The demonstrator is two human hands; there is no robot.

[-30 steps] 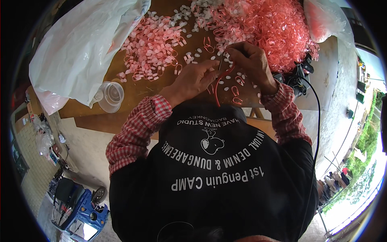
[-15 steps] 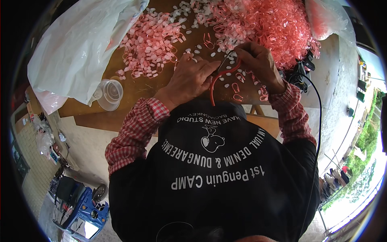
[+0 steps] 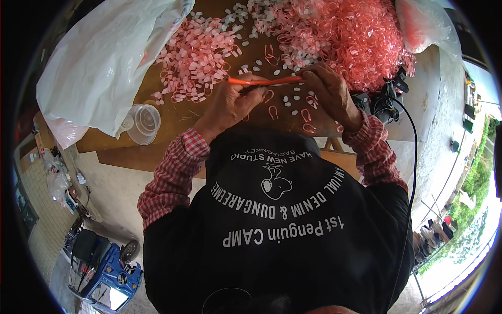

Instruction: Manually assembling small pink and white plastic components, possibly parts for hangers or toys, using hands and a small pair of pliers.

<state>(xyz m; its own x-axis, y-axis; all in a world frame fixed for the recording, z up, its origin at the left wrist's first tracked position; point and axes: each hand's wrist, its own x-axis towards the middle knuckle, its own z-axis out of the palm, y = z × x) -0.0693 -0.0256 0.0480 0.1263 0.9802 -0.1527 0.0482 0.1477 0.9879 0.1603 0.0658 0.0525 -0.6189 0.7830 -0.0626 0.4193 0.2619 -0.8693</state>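
Observation:
My left hand [image 3: 230, 107] is closed around a slim tool with a long red-orange handle [image 3: 261, 81], held level above the table; its exact kind is unclear. Its right end meets the fingertips of my right hand [image 3: 333, 94], which are pinched together; whatever they grip is hidden. Below and between the hands lie small pink loops [image 3: 273, 112] and white oval pieces [image 3: 296, 97]. A heap of pink-and-white tabbed pieces [image 3: 196, 57] spreads beyond my left hand. Past my right hand rises a larger heap of clear pink loops [image 3: 355, 42].
A big white plastic bag [image 3: 104, 68] covers the table's left side, with a clear round tub [image 3: 144, 124] beside it. Black cables and plugs [image 3: 384, 102] sit right of my right hand. Another clear bag [image 3: 426, 26] stands far right. The brown tabletop [image 3: 183, 118] ends near my body.
The tool has swung from slanting down toward me to level across my hands. My left hand has moved slightly left and nearer; pink loops under the hands now show.

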